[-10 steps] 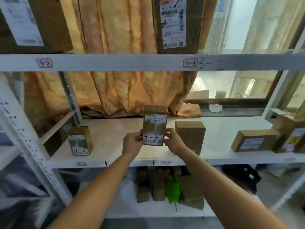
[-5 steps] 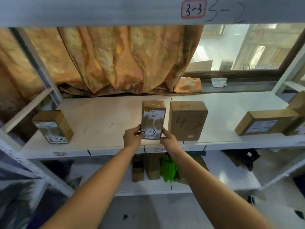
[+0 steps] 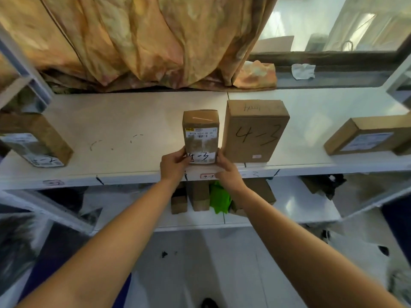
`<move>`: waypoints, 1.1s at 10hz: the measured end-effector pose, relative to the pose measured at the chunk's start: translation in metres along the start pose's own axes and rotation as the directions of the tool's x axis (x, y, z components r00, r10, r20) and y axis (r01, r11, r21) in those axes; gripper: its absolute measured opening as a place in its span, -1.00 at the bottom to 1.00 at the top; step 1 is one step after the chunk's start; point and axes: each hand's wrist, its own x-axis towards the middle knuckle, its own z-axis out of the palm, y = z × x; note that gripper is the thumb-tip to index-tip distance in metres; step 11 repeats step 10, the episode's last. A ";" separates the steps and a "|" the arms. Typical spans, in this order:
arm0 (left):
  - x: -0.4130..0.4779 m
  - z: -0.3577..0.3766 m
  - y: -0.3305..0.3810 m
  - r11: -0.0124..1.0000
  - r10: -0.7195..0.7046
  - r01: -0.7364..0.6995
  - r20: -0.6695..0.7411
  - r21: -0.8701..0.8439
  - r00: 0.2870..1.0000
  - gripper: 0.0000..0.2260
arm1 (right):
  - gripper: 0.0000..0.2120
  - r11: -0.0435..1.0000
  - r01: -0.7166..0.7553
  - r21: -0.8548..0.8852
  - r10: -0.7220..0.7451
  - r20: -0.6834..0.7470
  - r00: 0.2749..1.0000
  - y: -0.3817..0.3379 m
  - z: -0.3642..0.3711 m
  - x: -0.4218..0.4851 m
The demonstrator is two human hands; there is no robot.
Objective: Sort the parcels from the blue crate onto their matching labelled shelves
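While a big orange curtain [image 3: 144, 41] drapes behind and above the grip, the long white shelf [image 3: 133, 121] stretches out to either side of it. Just right of the grip stands a larger box [image 3: 255, 132], upright, 4-3 inked across its front, close against the held parcel. Far right lies a flat box [image 3: 364, 138]; far left, another box [image 3: 33, 141], leaning. Now the small parcel [image 3: 201, 134]: upright at the shelf's front edge, 4-3 on its lower label, its base hidden by fingers. Left hand [image 3: 174, 165] curls round the lower left side, thumb on the front; right hand [image 3: 229, 172] wraps the lower right edge. Directly beneath the grip, a little red-edged tag [image 3: 208, 176] on the shelf lip, seemingly 4-3.
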 end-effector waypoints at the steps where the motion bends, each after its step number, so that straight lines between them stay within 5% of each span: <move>1: -0.003 0.003 -0.009 0.999 0.013 -0.013 -0.018 -0.042 1.000 -0.69 | -0.42 0.998 0.030 -0.046 -0.030 -0.007 1.000 0.010 0.003 0.000; 7: -0.001 0.034 -0.044 0.964 0.086 -0.172 -0.374 -0.201 0.923 -0.73 | -0.31 0.970 0.220 -0.101 -0.225 -0.032 0.974 0.058 -0.002 0.021; 11: -0.006 0.027 -0.046 0.986 0.050 -0.083 -0.219 -0.146 0.975 -0.67 | -0.26 0.986 0.159 0.040 -0.159 -0.006 0.987 0.059 0.005 -0.007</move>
